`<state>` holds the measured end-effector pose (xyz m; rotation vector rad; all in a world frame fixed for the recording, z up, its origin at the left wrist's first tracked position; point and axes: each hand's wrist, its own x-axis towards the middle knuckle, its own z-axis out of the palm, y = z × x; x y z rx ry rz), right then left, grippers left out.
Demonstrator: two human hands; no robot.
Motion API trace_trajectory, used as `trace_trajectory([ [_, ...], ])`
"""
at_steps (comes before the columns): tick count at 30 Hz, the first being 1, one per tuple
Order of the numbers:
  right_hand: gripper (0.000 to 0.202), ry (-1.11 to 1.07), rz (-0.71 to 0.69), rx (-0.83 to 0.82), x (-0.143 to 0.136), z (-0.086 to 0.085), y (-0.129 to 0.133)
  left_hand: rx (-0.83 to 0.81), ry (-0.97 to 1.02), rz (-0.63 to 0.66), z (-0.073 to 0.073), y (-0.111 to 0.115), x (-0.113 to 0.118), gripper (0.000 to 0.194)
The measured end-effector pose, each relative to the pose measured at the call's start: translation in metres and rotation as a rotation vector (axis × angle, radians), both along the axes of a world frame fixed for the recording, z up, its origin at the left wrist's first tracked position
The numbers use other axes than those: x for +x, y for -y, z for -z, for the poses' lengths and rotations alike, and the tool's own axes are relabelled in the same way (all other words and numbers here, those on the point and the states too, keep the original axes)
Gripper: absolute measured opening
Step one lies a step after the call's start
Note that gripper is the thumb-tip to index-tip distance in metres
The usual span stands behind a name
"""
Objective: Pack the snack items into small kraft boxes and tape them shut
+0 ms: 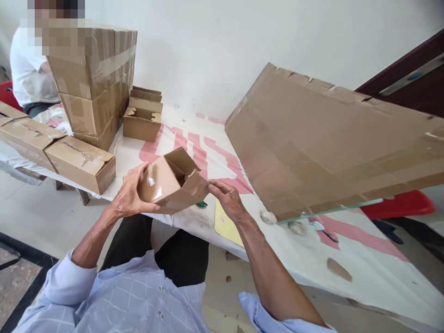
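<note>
your left hand gripping 1 end of a brown box, your right hand pinching its flap, the box tilted over the table's near edge, yellow sheet close by

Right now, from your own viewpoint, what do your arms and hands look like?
My left hand and right hand are gloveless, with no watch visible. The left sleeve and right sleeve are light blue, ending around the elbows.
</note>
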<state>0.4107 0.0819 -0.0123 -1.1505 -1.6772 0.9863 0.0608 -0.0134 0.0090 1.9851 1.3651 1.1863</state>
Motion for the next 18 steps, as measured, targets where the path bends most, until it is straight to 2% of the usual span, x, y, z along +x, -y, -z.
trace_trajectory([
  [4, 0.048, -0.044, 0.105, 0.117, -0.011, -0.016, 0.003, -0.004, 0.011, 0.002, -0.005, 0.001, -0.005, 0.121],
  [8, 0.048, -0.147, 0.252, 0.173, -0.020, -0.023, 0.005, -0.068, 0.175, -0.031, 0.009, -0.003, -0.026, 0.116],
  [11, 0.050, -0.238, 0.324, 0.150, -0.026, -0.015, 0.013, -0.145, 0.489, -0.070, 0.030, -0.004, -0.043, 0.114],
  [13, 0.052, -0.283, 0.348, 0.134, -0.033, -0.006, 0.022, -0.210, 0.722, -0.073, 0.044, -0.002, -0.051, 0.101],
  [16, 0.055, -0.311, 0.301, 0.102, -0.047, 0.008, 0.038, -0.297, 0.967, -0.125, 0.060, 0.001, -0.054, 0.075],
  [18, 0.055, -0.312, 0.240, 0.101, -0.058, 0.013, 0.050, -0.330, 1.042, -0.163, 0.065, 0.000, -0.052, 0.068],
])
